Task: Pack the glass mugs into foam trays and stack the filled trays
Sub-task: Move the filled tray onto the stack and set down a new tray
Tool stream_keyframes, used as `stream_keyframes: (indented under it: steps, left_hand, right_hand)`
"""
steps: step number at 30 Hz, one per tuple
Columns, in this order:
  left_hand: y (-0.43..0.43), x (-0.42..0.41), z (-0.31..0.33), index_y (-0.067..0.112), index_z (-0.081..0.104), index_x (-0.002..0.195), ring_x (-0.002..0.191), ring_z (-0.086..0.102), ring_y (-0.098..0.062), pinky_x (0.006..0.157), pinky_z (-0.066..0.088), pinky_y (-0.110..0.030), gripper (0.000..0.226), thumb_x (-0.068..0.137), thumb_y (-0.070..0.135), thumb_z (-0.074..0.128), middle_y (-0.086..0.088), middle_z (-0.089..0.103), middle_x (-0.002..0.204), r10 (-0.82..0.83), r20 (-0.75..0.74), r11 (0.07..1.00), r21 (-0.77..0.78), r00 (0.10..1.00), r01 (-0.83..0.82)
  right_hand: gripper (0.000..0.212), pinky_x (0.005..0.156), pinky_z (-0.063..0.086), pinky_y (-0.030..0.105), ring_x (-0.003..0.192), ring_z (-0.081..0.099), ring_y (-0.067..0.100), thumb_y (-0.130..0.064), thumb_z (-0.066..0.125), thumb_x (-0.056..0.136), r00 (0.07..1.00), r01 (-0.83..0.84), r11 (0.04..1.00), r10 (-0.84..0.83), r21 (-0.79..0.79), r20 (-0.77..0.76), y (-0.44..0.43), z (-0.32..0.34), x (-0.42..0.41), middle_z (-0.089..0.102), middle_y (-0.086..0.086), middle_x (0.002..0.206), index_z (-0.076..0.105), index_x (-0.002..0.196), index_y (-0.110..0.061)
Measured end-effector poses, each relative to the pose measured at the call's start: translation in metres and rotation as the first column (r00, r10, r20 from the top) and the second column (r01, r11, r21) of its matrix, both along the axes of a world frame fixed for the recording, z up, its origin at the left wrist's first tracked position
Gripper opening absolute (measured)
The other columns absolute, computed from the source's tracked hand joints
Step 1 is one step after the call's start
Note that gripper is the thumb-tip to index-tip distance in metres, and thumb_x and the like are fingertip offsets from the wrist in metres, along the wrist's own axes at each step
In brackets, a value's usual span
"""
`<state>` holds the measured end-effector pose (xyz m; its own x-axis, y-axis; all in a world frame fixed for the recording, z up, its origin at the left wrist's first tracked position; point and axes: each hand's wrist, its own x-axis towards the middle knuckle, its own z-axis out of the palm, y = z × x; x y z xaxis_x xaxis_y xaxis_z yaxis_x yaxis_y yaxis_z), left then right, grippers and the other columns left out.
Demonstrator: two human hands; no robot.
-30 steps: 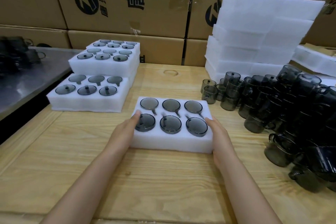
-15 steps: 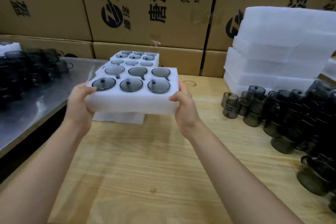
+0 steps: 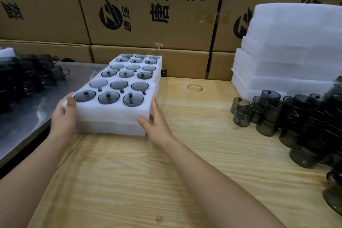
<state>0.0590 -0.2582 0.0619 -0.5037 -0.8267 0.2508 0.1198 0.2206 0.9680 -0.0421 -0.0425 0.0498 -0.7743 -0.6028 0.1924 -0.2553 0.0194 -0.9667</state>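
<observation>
My left hand (image 3: 63, 116) grips the left end of the white foam tray (image 3: 112, 110), thumb on top; my right hand (image 3: 157, 122) presses straight fingers against its right end. Six smoky grey mugs (image 3: 132, 99) fill its pockets. It sits on a lower tray (image 3: 111, 128) on the counter (image 3: 148, 172).

Bare left hand (image 3: 63, 116) and bare right hand (image 3: 157, 122) on slender bare forearms, short plain nails.

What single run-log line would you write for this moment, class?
phase: stacking | filled tray: on lower tray | left hand: grips tray's left end | right hand: flat against right end
</observation>
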Motion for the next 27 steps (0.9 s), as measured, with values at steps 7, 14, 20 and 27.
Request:
stream_keyframes:
  steps: [7, 14, 20, 27]
  left_hand:
    - [-0.016, 0.004, -0.003, 0.047, 0.061, 0.115, 0.117, 0.057, -0.018, 0.101, 0.045, -0.046, 0.06, 0.07, 0.084, 0.048, 0.009, 0.062, 0.124, 0.038, 0.028, 0.999, 0.007, 0.999, -0.039]
    - [-0.016, -0.004, 0.005, 0.04, 0.055, 0.124, 0.12, 0.051, -0.027, 0.102, 0.039, -0.041, 0.045, 0.085, 0.061, 0.046, -0.005, 0.054, 0.133, 0.244, 0.196, 0.968, -0.109, 0.95, -0.227]
    - [0.122, -0.011, 0.018, -0.001, 0.046, 0.129, 0.122, 0.04, -0.027, 0.108, 0.023, -0.022, 0.046, 0.094, 0.027, 0.042, -0.018, 0.049, 0.13, 0.2, -0.138, 0.773, -0.585, 0.97, -0.243]
    - [0.279, -0.054, -0.031, 0.019, 0.046, 0.134, 0.13, 0.042, -0.013, 0.108, 0.026, -0.021, 0.04, 0.096, 0.028, 0.05, 0.003, 0.05, 0.137, -0.306, 0.413, 0.792, -0.389, 0.858, 0.47]
  right_hand:
    - [0.083, 0.11, 0.03, 0.028, 0.136, 0.035, 0.014, -0.028, 0.061, 0.091, 0.999, 0.032, 0.994, -0.03, 0.109, -0.019, -0.006, 0.006, 0.001, 0.034, -0.006, 0.151, 0.003, 0.148, -0.043]
    - [0.083, 0.105, 0.037, 0.037, 0.13, 0.042, 0.025, -0.034, 0.061, 0.09, 0.998, 0.058, 0.96, -0.052, 0.275, -0.03, -0.007, 0.017, -0.001, 0.039, -0.002, 0.148, 0.003, 0.149, -0.04]
    - [0.035, 0.1, 0.034, 0.03, 0.117, 0.048, 0.027, -0.021, 0.052, 0.092, 0.891, 0.245, 0.852, -0.01, 0.463, -0.453, 0.061, -0.016, 0.024, 0.057, 0.011, 0.125, 0.055, 0.123, -0.006]
    - [0.023, 0.067, 0.044, 0.014, 0.07, 0.061, -0.001, -0.009, 0.055, 0.092, 0.89, 0.448, 0.885, -0.43, 0.122, -0.152, 0.166, -0.023, 0.026, 0.07, -0.009, 0.076, 0.071, 0.081, -0.022]
